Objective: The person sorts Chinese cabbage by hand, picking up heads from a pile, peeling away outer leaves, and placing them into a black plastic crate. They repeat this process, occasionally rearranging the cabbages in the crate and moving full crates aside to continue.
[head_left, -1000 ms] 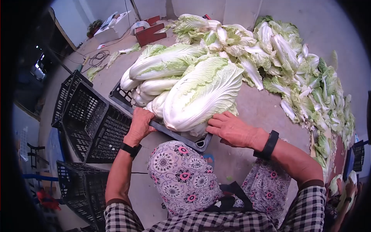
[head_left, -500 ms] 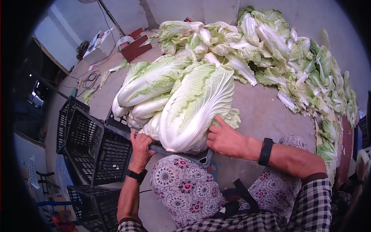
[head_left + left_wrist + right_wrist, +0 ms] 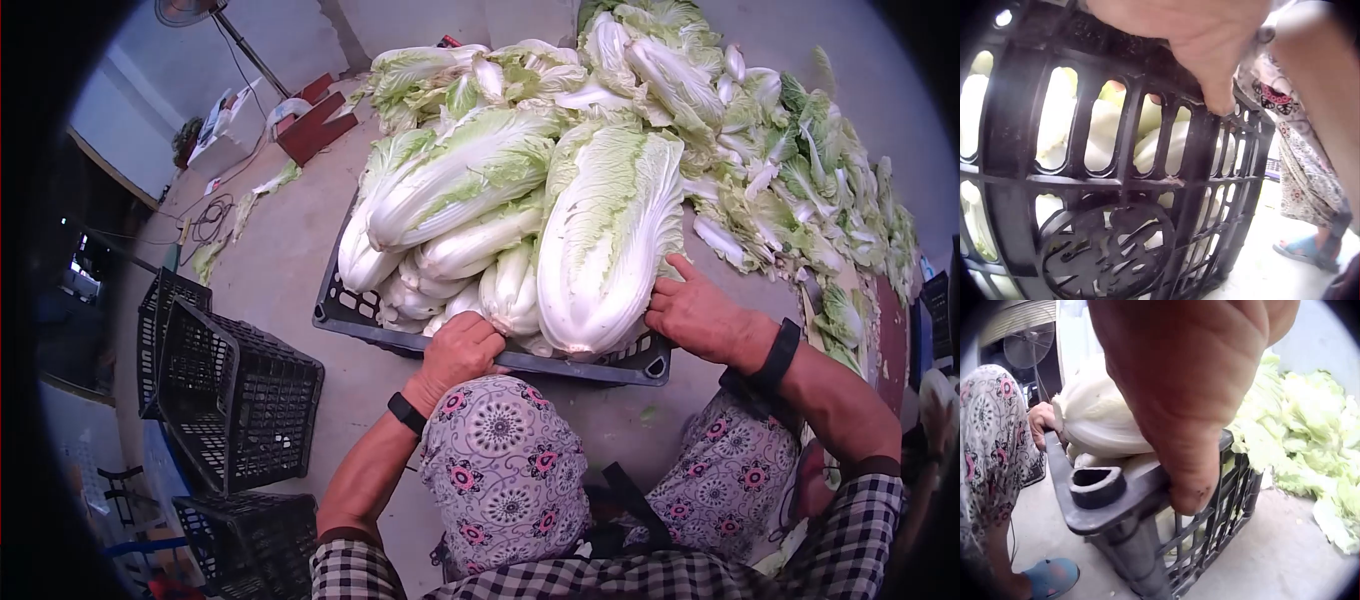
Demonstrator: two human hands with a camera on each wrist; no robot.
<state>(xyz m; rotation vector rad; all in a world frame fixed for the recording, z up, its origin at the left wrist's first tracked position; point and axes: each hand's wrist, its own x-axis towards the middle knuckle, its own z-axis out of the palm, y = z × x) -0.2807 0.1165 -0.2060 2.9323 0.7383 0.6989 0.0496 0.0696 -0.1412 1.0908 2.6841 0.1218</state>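
A black plastic crate full of napa cabbages stands on the floor before the person's knees. One large cabbage lies on top at the right, its white base towards me. A leafy cabbage lies slantwise on top at the left, with several more beneath. My left hand grips the near rim around its middle; in the left wrist view its thumb hangs over the slotted wall. At the right end, beside the big cabbage, my right hand holds the rim, thumb down the outside.
Empty black crates stand on the left. A long heap of loose cabbage leaves curves along the back and right. Behind on the left are a red box-like object, a white box, a cable and a standing fan.
The loaded crate has turned, its near edge now more level across the view, and shifted right relative to the empty crates. Both hands have stayed at its rim. The head view has shifted too.
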